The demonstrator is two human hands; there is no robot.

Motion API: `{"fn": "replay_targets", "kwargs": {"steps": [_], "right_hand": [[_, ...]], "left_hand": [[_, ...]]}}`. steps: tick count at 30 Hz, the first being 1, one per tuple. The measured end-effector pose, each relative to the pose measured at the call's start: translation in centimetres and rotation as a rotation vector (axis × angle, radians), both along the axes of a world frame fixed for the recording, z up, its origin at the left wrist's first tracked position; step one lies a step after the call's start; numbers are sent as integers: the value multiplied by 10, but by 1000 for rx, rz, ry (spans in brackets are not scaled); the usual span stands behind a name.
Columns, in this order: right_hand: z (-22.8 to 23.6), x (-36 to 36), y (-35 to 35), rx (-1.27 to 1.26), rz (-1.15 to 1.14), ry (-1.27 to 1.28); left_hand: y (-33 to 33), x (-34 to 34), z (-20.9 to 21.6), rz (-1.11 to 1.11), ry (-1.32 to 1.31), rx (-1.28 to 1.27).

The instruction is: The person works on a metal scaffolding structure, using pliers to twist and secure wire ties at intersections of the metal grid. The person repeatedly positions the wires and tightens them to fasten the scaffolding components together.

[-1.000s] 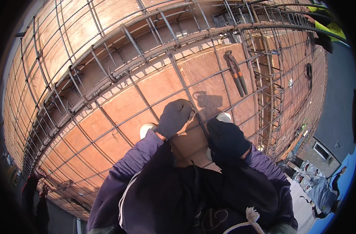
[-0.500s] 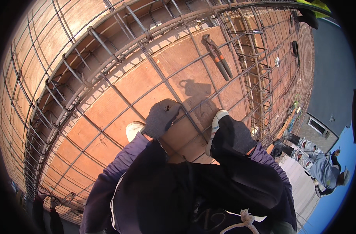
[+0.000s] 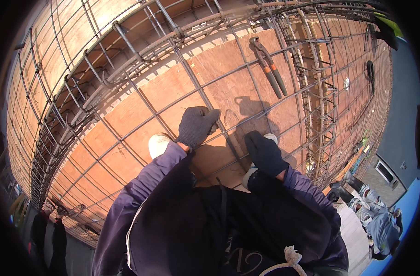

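Note:
My left hand [image 3: 198, 126], in a grey glove, is closed just above a crossing in the steel rebar grid [image 3: 176, 108]. Its thumb presses against the curled fingers; what they hold, if anything, is hidden. To the right, my right hand [image 3: 266, 154] wears a dark glove and hangs in front of my shoe, near the same bars. Its fingers are bent downward and pressed together, and I cannot make out anything in them. Farther off, a pair of end-cutting nippers [image 3: 269, 66] with dark handles and orange bands lies on the grid over the plywood [image 3: 226, 69].
A raised rebar cage [image 3: 108, 83] curves across the far left, and another cage [image 3: 320, 101] runs along the right. My white shoe [image 3: 159, 146] stands between bars. One person [image 3: 380, 223] is at the lower right; another person's legs [image 3: 58, 244] show at lower left.
My right hand has come up and forward from beside my knee toward the grid. The left hand has turned so its back shows, staying near the same bar. The view has shifted slightly.

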State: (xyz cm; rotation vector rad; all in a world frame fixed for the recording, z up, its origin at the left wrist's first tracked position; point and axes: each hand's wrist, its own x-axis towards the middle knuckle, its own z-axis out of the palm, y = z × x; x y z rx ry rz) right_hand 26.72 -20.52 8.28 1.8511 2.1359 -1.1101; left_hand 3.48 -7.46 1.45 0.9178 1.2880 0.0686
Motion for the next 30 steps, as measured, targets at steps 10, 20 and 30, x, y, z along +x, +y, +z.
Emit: {"fn": "replay_targets", "kwargs": {"steps": [10, 20, 30], "right_hand": [[2, -5, -15, 156, 232, -52], [0, -2, 7, -41, 39, 123], [7, 7, 0, -2, 286, 232]], "left_hand": [[-3, 2, 0, 82, -71, -62], [-6, -1, -12, 149, -181, -128], [-2, -9, -5, -49, -85, -26]]}}
